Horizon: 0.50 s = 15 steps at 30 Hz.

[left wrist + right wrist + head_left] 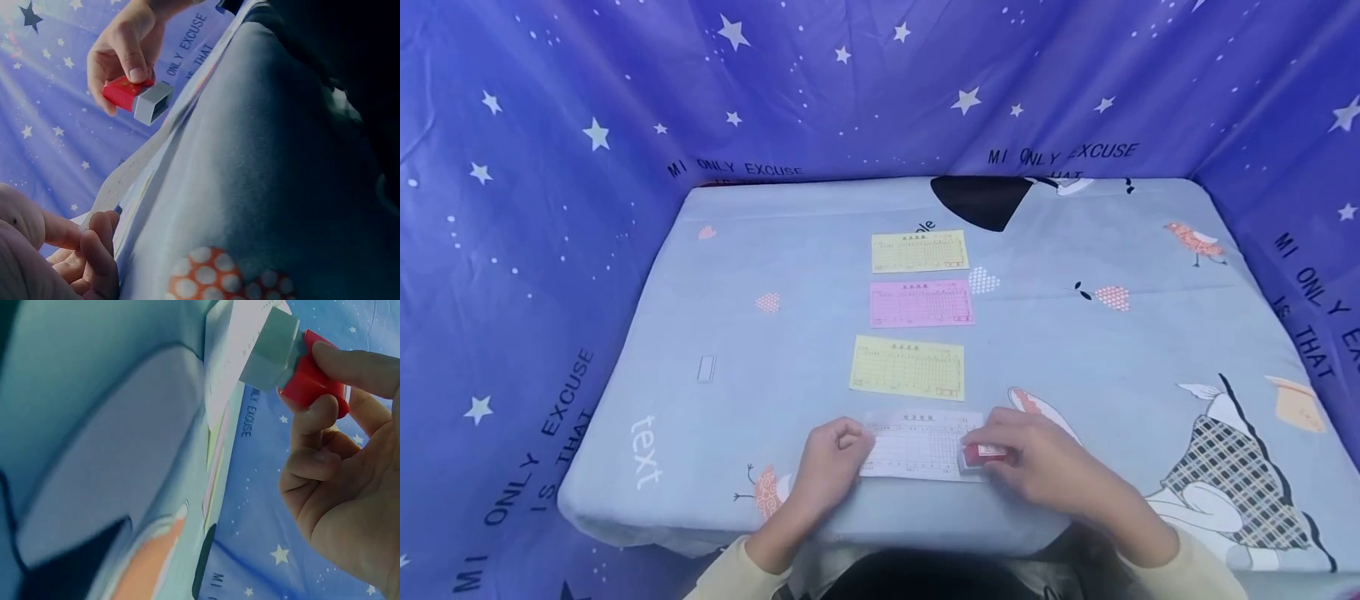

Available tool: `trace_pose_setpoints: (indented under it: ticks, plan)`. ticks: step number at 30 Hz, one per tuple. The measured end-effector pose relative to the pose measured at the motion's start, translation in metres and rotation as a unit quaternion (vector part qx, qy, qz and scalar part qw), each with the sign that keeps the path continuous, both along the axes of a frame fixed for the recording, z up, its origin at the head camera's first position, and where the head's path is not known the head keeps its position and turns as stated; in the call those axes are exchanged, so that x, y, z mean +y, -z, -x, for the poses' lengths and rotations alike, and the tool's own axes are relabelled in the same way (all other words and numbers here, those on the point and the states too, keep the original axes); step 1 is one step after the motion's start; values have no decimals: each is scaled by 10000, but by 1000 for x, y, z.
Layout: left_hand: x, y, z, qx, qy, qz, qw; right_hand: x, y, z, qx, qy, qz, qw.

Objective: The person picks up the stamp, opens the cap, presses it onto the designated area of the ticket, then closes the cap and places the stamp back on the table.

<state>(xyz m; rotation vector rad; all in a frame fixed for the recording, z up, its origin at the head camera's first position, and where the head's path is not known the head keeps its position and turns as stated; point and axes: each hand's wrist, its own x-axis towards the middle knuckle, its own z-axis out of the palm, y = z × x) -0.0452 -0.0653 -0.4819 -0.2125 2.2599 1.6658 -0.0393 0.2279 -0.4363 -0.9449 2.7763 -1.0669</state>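
Observation:
A white printed form [913, 446] lies near the table's front edge. At its left edge my left hand [832, 460] pinches the paper between thumb and forefinger; the left wrist view shows the sheet [119, 184] lifted a little there. My right hand [1037, 458] grips a red self-inking stamp [985, 453] over the form's right end. In the right wrist view, thumb and fingers hold the red body of the stamp [315, 381], its grey base toward the paper. The base looks slightly above the sheet in the left wrist view.
Beyond the white form, a yellow form [907, 368], a pink form [921, 304] and another yellow form [919, 252] lie in a column, each with a small red mark at lower right. A patterned light-blue cloth [737, 350] covers the table. Blue star-printed curtains [820, 92] surround it.

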Motion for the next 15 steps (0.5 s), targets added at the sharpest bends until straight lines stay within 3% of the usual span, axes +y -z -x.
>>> trace_pose_setpoints:
  ticks: [8,15]
  plan:
    - [1,6,-3,508,103,657,9965,-8,4,-7,632,-35,-715,9954]
    - [3,6,-4,540,77,779,9955,-11,9,-9,505,-187,-780,9955]
